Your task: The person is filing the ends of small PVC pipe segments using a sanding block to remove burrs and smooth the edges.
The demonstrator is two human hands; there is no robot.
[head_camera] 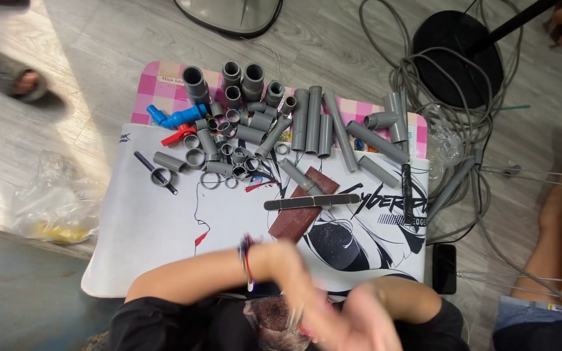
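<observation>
printed mat: white, flat, on grey plank floor | grey plastic pipes: smooth cylinders heaped along mat's far edge | sandpaper strip: rough reddish-brown, mid-mat under a long file | left hand, right hand: blurred at mat's near edge, grip cannot be told

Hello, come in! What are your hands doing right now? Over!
Both hands blurred, close together near the body; grip unclear. Nearest: brown sanding sheet and file on white mat. Grey pipe pieces beyond.
</observation>
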